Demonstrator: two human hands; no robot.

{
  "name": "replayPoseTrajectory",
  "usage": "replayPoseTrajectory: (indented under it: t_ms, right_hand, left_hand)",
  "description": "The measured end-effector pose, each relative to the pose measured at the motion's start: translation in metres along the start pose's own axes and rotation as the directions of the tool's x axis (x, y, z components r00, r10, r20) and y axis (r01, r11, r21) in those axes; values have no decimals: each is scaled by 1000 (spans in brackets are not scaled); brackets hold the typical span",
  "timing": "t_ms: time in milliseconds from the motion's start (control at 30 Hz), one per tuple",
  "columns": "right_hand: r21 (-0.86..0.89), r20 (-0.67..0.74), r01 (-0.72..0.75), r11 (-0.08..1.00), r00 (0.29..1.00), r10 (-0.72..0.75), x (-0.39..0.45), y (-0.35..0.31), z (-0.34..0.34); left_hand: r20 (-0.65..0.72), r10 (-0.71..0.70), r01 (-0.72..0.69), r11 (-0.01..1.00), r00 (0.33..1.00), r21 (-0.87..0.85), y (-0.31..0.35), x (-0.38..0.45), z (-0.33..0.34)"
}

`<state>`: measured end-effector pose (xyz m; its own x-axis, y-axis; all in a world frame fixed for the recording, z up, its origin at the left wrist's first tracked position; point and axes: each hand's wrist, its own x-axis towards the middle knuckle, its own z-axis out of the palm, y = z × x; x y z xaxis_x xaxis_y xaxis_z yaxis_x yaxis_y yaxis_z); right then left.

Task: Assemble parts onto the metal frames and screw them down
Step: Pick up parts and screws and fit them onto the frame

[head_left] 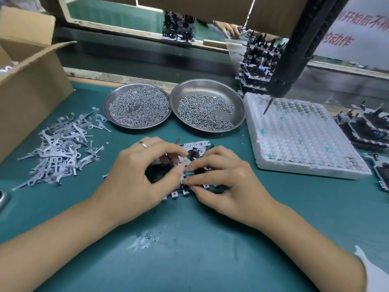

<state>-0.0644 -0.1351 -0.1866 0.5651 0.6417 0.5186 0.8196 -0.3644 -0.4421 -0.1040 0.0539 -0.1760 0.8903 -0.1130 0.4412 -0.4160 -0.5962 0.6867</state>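
Note:
A small metal frame (196, 145) with a black round part lies on the green mat in the middle of the bench, mostly hidden under my hands. My left hand (139, 171), with a ring on it, curls over the frame's left side and its fingertips press on it. My right hand (219, 180) pinches a small part at the frame's centre with thumb and forefinger. A heap of grey metal levers (61, 148) lies to the left. Two steel dishes of screws (136, 105) (207, 107) stand just behind the frame.
A hanging black electric screwdriver (294, 53) points its bit down over a white foam tray (299, 140) at the right. Stacked finished frames (259, 66) stand behind it, more at the far right (366, 125). An open cardboard box (27, 81) fills the left. Another person's hand (229, 29) works beyond the conveyor.

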Motion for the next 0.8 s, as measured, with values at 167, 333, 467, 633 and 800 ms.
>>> replayPoseTrajectory:
  t_ms: [167,333,467,633,800]
  right_hand:
    - [146,37,-138,980,990,135,0,-3,-3]
    - [205,57,-184,961,983,176,2,-5,-4]
    - [239,69,-211,948,977,200,1,-5,-6]
    - [120,-230,-122,985,962,147,1,-8,-9]
    - [-52,-780,-145,988,624,51,30,-2,-54]
  left_hand:
    - [119,41,-63,980,992,190,2,-8,8]
    - [87,17,-33,981,996,191,3,-9,9]
    - [63,-18,9,990,998,140,4,-10,11]
    - [29,-30,26,991,999,128,4,-9,13]
    - [25,-42,40,995,999,88,5,-9,13]
